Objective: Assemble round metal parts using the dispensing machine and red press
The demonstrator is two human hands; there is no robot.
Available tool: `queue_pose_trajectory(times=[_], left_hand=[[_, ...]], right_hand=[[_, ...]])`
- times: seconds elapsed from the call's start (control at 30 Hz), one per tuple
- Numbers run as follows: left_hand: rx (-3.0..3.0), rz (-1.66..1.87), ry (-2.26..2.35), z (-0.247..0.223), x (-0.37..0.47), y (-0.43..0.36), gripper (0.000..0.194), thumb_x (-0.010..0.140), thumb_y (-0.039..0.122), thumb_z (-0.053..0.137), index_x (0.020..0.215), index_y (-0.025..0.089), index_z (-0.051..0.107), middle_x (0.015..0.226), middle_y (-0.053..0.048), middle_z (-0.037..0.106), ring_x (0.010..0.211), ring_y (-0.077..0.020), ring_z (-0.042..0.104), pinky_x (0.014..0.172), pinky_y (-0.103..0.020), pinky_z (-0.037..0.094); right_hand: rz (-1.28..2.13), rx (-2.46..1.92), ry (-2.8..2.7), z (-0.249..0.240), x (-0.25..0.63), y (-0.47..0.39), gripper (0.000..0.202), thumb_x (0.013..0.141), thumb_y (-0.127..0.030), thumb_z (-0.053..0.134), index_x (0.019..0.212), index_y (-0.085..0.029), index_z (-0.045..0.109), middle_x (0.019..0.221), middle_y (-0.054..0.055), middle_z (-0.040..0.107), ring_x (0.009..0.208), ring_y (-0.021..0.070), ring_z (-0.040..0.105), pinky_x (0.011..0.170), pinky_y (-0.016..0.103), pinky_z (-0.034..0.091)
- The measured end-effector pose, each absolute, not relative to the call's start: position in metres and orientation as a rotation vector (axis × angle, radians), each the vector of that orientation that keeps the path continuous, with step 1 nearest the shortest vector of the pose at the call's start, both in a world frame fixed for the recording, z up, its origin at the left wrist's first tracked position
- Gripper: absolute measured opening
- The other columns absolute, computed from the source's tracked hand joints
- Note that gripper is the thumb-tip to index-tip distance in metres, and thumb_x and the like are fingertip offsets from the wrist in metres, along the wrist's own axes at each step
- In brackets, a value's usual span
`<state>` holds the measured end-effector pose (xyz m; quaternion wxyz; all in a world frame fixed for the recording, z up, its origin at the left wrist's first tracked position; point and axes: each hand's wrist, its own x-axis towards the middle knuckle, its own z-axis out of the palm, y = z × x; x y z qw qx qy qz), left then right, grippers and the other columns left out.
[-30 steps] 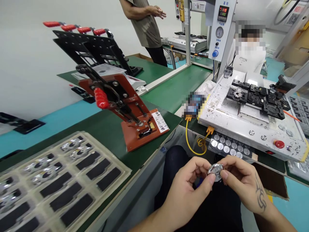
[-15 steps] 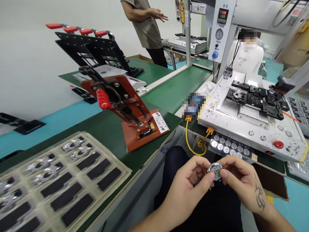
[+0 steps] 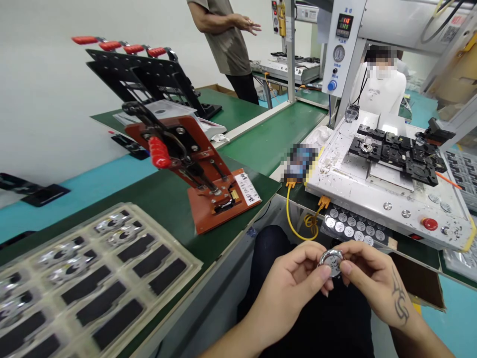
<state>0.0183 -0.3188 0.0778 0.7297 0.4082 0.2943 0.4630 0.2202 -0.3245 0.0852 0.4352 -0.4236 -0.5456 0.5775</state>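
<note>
"And where's the metal disc (image 3: 333,262)?"

"In front of the white machine (image 3: 345,181), above the wearer's lap! Left hand (image 3: 285,286) and right hand (image 3: 372,278) pinch opposite edges, thumbs on the near face."

"Which way does it point?"

"Printed face up toward the wearer, tilted; it's round, so no axis is longer."

"Any change from a second ago?"

"Yes! Left fingertips now peep out beneath the disc."

"And the writing?"

"On the control panel (image 3: 333,74) at the machine's far left corner: 温控 over the display (image 3: 345,25), whose lower figure is 120, and 气压表 over the gauge (image 3: 339,53). The disc's print is too small to read."
</note>
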Motion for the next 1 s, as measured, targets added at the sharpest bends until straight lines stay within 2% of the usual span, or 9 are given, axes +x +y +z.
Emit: queue_pose_trajectory(times=[0.6,0.73,0.87,1.0], left_hand=[[0.936,1.005,0.667,0.08,0.017,-0.317,0.023,0.098,0.036,0.082,0.09,0.015,0.075,0.098,-0.004,0.065,0.077,-0.0128,0.066,0.07,-0.025,0.058],[0.958,1.01,0.69,0.08,0.016,-0.316,0.024,0.098,0.036,0.083,0.088,0.015,0.075,0.099,-0.004,0.064,0.077,-0.0128,0.066,0.071,-0.025,0.058],[0.977,1.044,0.728,0.078,0.017,-0.316,0.021,0.098,0.034,0.083,0.09,0.016,0.077,0.1,-0.004,0.064,0.077,-0.0131,0.065,0.073,-0.026,0.058],[0.961,1.033,0.707,0.075,0.017,-0.314,0.019,0.097,0.034,0.084,0.091,0.016,0.078,0.095,-0.003,0.065,0.076,-0.0128,0.063,0.07,-0.025,0.056]], right_hand=[[1.364,-1.123,-1.391,0.087,0.223,-0.324,0.011,0.102,-0.035,0.079,0.11,-0.028,0.083,0.095,0.002,0.084,0.075,0.0141,0.077,0.069,0.021,0.066],[1.073,-1.089,-1.522,0.08,0.222,-0.323,0.019,0.101,-0.024,0.079,0.119,-0.028,0.079,0.09,0.001,0.079,0.077,0.0161,0.075,0.07,0.025,0.066],[0.604,-0.967,-1.751,0.074,0.223,-0.322,0.037,0.098,-0.007,0.074,0.129,-0.027,0.075,0.106,0.005,0.073,0.084,0.0175,0.072,0.077,0.031,0.065],[0.392,-0.914,-1.936,0.073,0.225,-0.321,0.045,0.098,-0.002,0.07,0.137,-0.025,0.073,0.113,0.009,0.069,0.096,0.0219,0.075,0.083,0.033,0.066]])
